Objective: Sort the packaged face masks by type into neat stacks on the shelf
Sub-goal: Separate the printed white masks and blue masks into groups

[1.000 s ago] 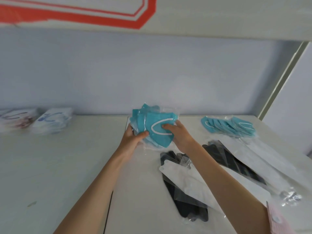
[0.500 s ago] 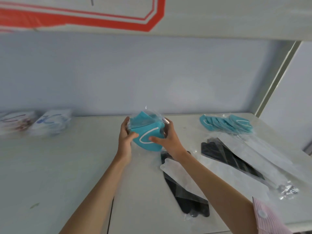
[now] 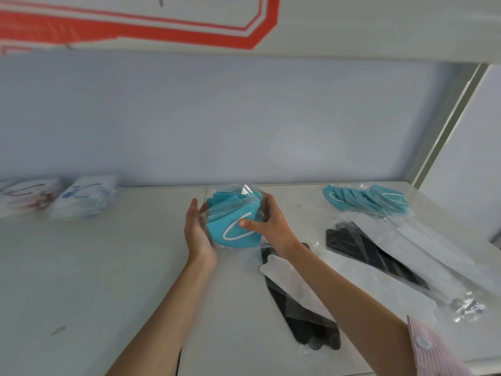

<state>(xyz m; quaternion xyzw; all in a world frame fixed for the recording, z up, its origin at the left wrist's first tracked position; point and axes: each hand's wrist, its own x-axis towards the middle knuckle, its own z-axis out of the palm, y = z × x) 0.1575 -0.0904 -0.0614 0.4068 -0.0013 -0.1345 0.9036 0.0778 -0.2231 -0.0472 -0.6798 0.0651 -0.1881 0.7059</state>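
Above the white shelf [image 3: 95, 267], a fanned bundle of clear-wrapped teal masks [image 3: 233, 226] is held. Left hand [image 3: 196, 234] presses flat; right hand [image 3: 268, 226] grips it.

Soft, even daylight (left edge blurred, distorted).
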